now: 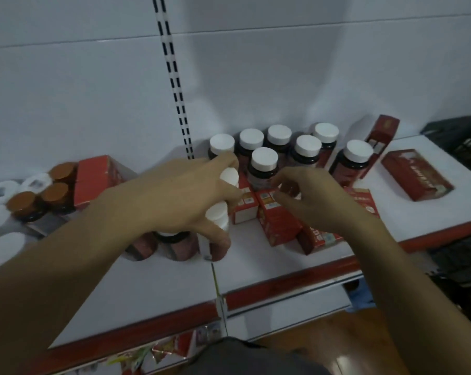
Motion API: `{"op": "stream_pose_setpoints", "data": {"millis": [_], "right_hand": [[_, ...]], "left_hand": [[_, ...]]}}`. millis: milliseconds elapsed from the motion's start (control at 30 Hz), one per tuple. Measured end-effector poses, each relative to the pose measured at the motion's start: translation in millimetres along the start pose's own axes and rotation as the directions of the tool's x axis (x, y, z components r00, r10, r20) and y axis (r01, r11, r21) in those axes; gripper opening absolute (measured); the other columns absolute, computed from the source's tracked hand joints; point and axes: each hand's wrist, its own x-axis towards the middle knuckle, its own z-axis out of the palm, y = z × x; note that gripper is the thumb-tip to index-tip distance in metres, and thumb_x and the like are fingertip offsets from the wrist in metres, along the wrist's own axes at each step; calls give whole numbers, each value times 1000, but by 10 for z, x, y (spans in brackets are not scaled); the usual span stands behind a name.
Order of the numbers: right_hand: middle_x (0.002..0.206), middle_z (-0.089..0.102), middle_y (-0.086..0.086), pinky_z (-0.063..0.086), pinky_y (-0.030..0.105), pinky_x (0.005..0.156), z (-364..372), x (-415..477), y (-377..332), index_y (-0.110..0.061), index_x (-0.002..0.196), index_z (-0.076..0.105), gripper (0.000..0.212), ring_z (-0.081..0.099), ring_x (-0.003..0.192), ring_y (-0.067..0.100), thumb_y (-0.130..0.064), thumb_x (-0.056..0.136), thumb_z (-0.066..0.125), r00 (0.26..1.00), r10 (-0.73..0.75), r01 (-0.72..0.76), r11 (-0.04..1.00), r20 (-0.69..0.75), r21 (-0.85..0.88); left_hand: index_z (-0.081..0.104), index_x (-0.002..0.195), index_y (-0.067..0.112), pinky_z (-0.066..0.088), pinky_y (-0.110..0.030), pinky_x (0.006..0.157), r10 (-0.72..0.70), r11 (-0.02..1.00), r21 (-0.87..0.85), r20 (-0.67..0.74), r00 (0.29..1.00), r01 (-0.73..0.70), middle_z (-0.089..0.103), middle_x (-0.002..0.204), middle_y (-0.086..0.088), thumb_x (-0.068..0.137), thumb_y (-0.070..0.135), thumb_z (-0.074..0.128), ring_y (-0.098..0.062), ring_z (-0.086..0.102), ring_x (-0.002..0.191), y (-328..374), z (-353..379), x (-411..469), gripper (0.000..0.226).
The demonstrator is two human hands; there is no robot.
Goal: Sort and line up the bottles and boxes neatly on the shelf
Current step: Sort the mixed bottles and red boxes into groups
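- left hand is reaching over a cluster of dark plastic bottles with white round caps. Its fingers are splaying wide over the caps and the thumb is curling round the nearest bottle's side. Two caps are showing between the fingers.
- right hand is hovering with fingers curled, thumb and forefinger close together, just over the small red cardboard boxes. Cannot tell if it is pinching anything.
- single white-capped dark bottle is standing just beyond the right hand's fingertips, between the two hands.
- back row of six like bottles is standing beyond both hands, by the white back panel.
- flat red box is lying right of the right hand, well apart; tall red box is leaning on the panel beyond it.
- amber jars with brown lids and a big red box are sitting left of the left hand.
- everything is resting on the white shelf with red front edge.
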Motion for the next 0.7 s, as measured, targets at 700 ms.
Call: {"op": "stream_pose_setpoints", "data": {"millis": [700], "right_hand": [[123,51,6,44,50,97,467,-22,-62,-26,130,44,64,49,116,32,-59,80,66,986,166,-167,969,-22,-182]], "left_hand": [[41,140,49,50,-35,89,-30,978,-196,225,974,76,39,135,6,95,57,54,-12,53,101,-208,263,62,47]]}}
